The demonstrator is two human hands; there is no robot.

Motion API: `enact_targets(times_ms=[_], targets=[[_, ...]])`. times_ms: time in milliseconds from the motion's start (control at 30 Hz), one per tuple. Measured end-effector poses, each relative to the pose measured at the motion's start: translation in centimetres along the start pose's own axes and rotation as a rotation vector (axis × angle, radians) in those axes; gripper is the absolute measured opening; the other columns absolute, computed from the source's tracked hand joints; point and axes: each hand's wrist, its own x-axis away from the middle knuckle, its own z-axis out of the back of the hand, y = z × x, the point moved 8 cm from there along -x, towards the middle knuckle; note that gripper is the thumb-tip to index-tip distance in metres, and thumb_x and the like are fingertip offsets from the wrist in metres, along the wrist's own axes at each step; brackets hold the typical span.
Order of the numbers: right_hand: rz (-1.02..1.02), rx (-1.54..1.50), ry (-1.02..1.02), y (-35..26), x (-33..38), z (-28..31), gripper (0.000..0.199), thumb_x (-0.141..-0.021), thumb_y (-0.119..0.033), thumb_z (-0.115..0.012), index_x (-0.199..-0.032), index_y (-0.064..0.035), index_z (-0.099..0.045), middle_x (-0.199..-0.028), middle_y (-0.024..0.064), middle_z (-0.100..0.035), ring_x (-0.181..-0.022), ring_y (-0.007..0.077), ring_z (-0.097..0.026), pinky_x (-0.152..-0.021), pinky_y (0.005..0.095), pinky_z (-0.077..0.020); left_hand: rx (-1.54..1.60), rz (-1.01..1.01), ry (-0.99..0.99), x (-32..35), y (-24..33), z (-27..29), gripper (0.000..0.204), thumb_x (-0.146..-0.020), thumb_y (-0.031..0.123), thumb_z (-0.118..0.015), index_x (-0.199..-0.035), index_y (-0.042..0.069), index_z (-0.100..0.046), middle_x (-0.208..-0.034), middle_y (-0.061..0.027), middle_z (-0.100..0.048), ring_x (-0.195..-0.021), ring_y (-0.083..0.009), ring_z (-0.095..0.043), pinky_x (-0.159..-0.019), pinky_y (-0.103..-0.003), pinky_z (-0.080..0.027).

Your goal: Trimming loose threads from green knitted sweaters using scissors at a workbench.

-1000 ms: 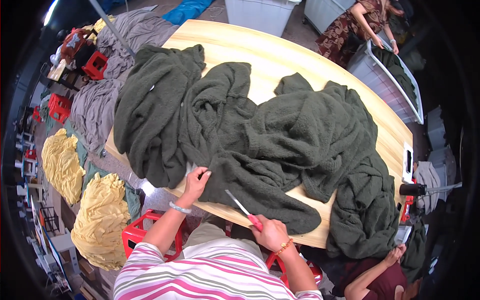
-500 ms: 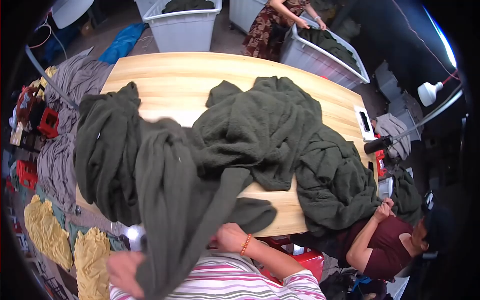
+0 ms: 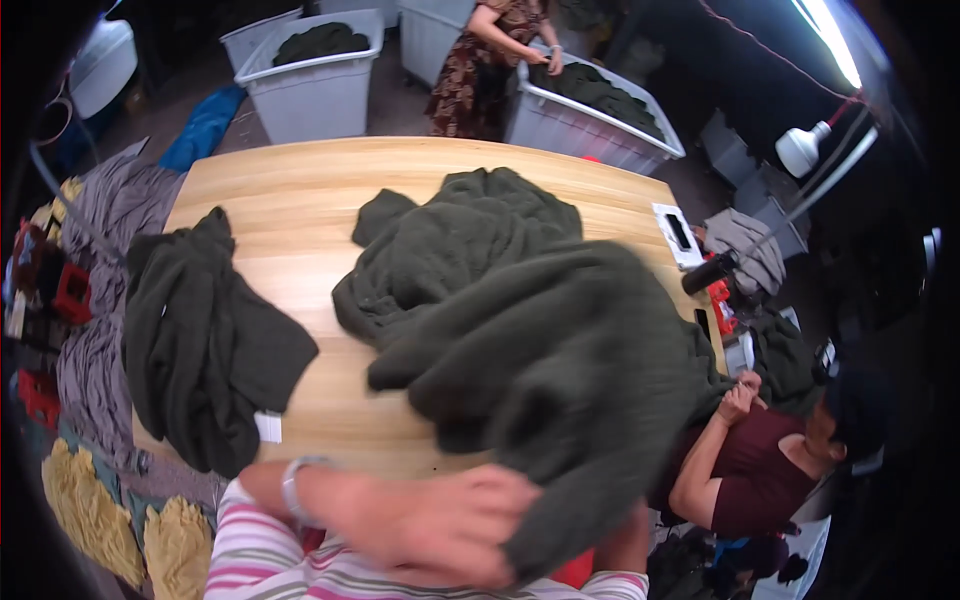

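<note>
A dark green knit or fleece garment (image 3: 580, 370), smeared by motion, is lifted over the table's near right side. My left hand (image 3: 430, 520), with a pale band at the wrist, is closed on its near lower edge. My right forearm (image 3: 628, 540) shows beside the cloth, but the garment hides that hand. Behind the raised cloth lies a heap of similar dark green garments (image 3: 440, 240) on the light wooden table (image 3: 290, 200). Another dark green garment (image 3: 190, 350) lies bunched at the table's left edge, a small white tag (image 3: 268, 426) next to it.
A co-worker in maroon (image 3: 770, 460) holds dark green cloth at the right edge. Another person (image 3: 490, 70) stands at a grey bin (image 3: 590, 125) beyond the table. A lamp arm (image 3: 715, 270) and white holder (image 3: 678, 235) are at right; grey and yellow cloth (image 3: 90, 500) lies left.
My hands have swung the garment from the left front to the right. My left hand has moved right with it. My right hand has gone behind the cloth. The view has shifted slightly.
</note>
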Motion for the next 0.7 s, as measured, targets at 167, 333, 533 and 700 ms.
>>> enact_targets(times_ms=[167, 333, 533, 700], targets=[[-0.054, 0.816, 0.310, 18.6, 6.2, 7.4, 0.036, -0.094, -0.027, -0.051, -0.124, -0.0085, -0.057, -0.122, 0.0087, -0.057, -0.114, 0.0213, -0.050, -0.094, 0.0338, -0.0402, -0.140, 0.193, 0.270, -1.9, -12.4, -0.2, 0.026, -0.085, 0.010, -0.068, -0.110, 0.006, -0.062, -0.124, -0.0148, -0.056, -0.119, -0.0340, -0.050, -0.100, -0.043, -0.040], [-0.962, -0.396, 0.173, 19.6, 7.9, 0.1, 0.038, -0.091, -0.016, -0.060, -0.125, -0.0024, -0.052, -0.056, 0.0040, -0.057, -0.048, 0.0172, -0.057, -0.043, 0.0329, -0.0469, -0.916, 0.725, 0.423, 13.1, -25.3, 3.2, 0.052, -0.067, 0.013, -0.078, -0.116, 0.008, -0.059, -0.118, -0.0153, -0.055, -0.111, -0.0355, -0.052, -0.094, -0.044, -0.044], [-0.575, -0.396, -0.057, 10.3, 10.5, -8.4, 0.049, -0.087, -0.011, -0.063, -0.133, -0.0043, -0.049, -0.072, 0.0158, -0.064, -0.061, 0.0289, -0.065, -0.058, 0.0409, -0.0518, -1.039, 1.191, 0.250, 27.7, -27.8, 4.0, 0.072, -0.070, 0.028, -0.080, -0.131, 0.011, -0.047, -0.127, -0.0210, -0.045, -0.118, -0.0384, -0.042, -0.097, -0.049, -0.036], [-0.378, -0.318, -0.572, -1.4, 7.1, -12.8, 0.050, -0.086, -0.026, -0.064, -0.133, -0.0171, -0.051, -0.082, 0.0267, -0.065, -0.080, 0.0470, -0.063, -0.072, 0.0527, -0.0501, -1.184, 1.170, 0.090, 30.5, -25.4, 0.3, 0.062, -0.072, 0.030, -0.077, -0.127, 0.012, -0.054, -0.128, -0.0213, -0.045, -0.123, -0.0365, -0.041, -0.098, -0.052, -0.033]])
